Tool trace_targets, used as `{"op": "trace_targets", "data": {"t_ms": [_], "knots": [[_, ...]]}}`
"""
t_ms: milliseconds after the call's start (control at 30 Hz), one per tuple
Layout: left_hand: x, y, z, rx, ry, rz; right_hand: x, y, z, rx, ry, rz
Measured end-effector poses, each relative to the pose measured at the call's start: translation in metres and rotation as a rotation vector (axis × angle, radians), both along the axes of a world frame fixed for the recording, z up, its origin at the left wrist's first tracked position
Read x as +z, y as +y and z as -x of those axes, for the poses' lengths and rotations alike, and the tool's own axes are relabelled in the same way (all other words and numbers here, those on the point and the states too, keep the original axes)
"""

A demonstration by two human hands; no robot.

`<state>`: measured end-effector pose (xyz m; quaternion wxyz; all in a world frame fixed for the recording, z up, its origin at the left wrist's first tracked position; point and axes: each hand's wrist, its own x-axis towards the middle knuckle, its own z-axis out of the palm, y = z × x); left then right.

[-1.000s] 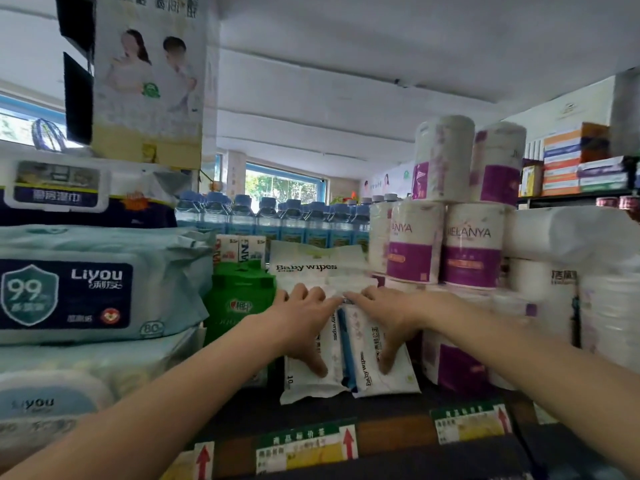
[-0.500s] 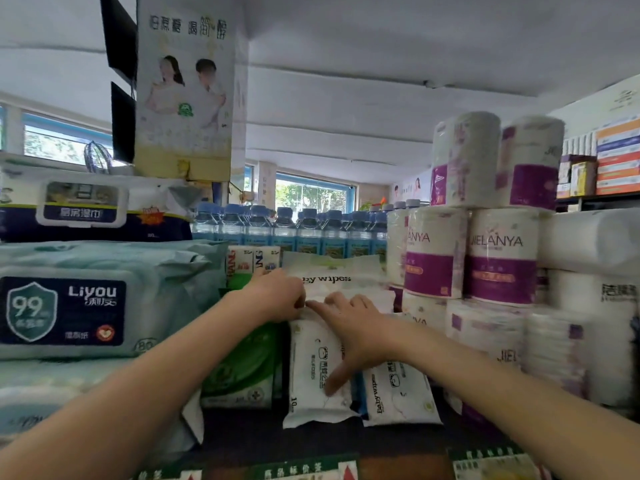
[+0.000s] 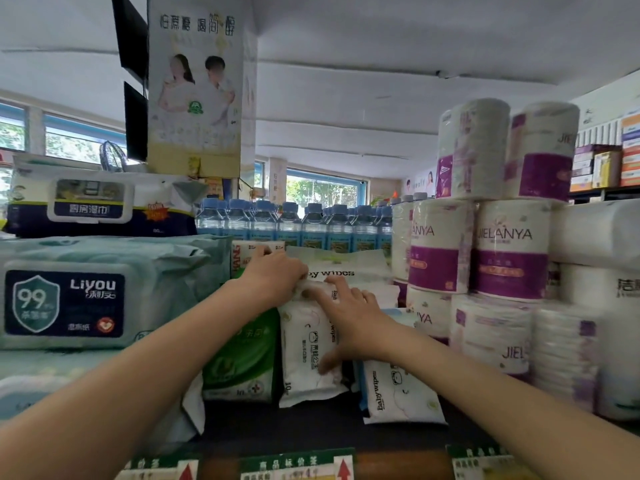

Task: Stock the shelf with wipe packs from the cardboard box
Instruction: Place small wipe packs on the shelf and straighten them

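Note:
Small white wipe packs stand upright on the dark shelf (image 3: 311, 427). One white pack (image 3: 303, 358) is at the centre and another marked "Baby wipes" (image 3: 398, 393) leans to its right. My left hand (image 3: 273, 278) curls its fingers over the top edge of the centre pack. My right hand (image 3: 349, 320) lies flat against that pack's front, fingers spread and thumb pointing down. A larger "Baby wipes" pack (image 3: 343, 268) lies behind the hands. The cardboard box is out of view.
A green wipe pack (image 3: 242, 362) stands just left of the white ones. Big Liyou wipe packs (image 3: 104, 292) are stacked on the left. Purple-labelled paper rolls (image 3: 505, 251) are stacked on the right. Water bottles (image 3: 294, 223) line the back, and price tags (image 3: 298, 465) run along the shelf edge.
Both hands have slid up the white packs. The left hand went from lying flat on the front to curling over the top edge. The view has moved closer.

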<state>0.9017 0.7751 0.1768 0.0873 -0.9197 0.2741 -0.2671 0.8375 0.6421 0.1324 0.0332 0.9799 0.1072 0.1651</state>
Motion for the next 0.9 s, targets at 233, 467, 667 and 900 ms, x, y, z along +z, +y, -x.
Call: {"op": "trace_targets", "data": {"t_ms": [233,467,667,900], "knots": [[-0.006,0.009,-0.002,-0.021,0.148,-0.046,-0.005,0.017,0.019,-0.082,0.028,0.067],[-0.006,0.005,-0.001,-0.092,0.130,0.010,-0.019,0.025,0.024,-0.029,-0.189,0.150],[-0.006,0.010,0.002,-0.103,0.046,0.082,-0.011,0.012,-0.002,0.012,-0.178,0.138],[-0.003,0.011,0.034,-0.250,0.151,0.038,0.022,-0.011,0.003,0.073,-0.009,0.024]]}}
